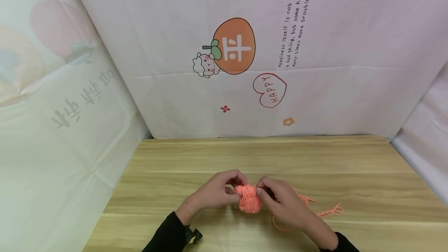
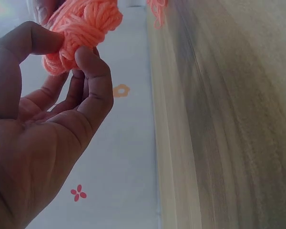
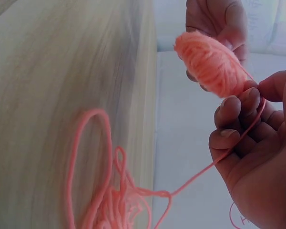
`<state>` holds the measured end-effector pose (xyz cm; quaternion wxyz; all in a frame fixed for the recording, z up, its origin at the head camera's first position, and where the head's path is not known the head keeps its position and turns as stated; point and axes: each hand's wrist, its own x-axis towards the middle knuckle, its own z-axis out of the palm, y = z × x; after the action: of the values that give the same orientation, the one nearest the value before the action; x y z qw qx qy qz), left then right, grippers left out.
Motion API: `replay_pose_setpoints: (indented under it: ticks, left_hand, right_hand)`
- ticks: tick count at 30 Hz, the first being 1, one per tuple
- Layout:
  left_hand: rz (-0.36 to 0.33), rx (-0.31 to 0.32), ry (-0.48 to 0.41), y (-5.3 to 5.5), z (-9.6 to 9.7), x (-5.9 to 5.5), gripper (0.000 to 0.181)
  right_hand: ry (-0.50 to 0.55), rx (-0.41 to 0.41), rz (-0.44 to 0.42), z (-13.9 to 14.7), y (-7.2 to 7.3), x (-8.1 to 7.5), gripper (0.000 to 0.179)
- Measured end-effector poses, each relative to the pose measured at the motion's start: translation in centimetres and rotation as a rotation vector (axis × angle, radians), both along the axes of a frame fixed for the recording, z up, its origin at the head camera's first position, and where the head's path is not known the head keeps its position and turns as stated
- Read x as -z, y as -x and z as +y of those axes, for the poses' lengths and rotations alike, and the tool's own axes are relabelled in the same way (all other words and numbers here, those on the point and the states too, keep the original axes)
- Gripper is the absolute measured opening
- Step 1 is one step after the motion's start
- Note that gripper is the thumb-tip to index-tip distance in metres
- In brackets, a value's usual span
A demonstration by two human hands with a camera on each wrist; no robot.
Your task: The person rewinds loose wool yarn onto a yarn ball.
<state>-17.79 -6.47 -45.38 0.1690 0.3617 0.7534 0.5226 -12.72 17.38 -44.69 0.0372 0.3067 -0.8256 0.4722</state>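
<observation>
A small ball of coral yarn [image 1: 250, 199] is held above the wooden table between both hands. My left hand [image 1: 218, 190] pinches its left side between thumb and fingers; the left wrist view shows the yarn ball [image 2: 81, 31] at those fingertips. On the ball's right side is my right hand [image 1: 285, 203], its thumb and finger pinching the yarn strand. In the right wrist view that strand [image 3: 200, 175] runs from the ball across the right hand's [image 3: 257, 138] curled fingers and down to a loose heap of yarn [image 3: 117, 207] on the table.
Loose yarn [image 1: 330, 211] trails over the wooden table [image 1: 175, 158] right of the right hand. A small dark object [image 1: 196, 237] shows beside the left sleeve. Printed white cloth [image 1: 168, 100] stands behind the table, with more cloth at both sides.
</observation>
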Motion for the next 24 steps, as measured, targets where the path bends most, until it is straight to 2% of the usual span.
replay_pose_setpoints:
  ticks: [5,10,20,24]
  left_hand:
    - [-0.045,0.076,-0.005,-0.3,0.1,-0.1,0.036]
    - [-0.056,0.136,-0.017,-0.5,0.3,-0.1,0.037]
    - [-0.111,0.223,-0.109,-0.6,0.4,-0.2,0.038]
    - [-0.141,0.253,-0.148,-1.0,0.4,-1.1,0.036]
  right_hand:
    - [0.016,-0.026,-0.002,-0.2,-0.2,-0.5,0.019]
    - [0.044,-0.049,0.017,-0.5,-0.6,-1.2,0.02]
    - [0.035,-0.019,0.007,-0.4,-0.6,-1.1,0.02]
    - [0.032,-0.019,-0.003,-0.3,-0.5,-0.8,0.018]
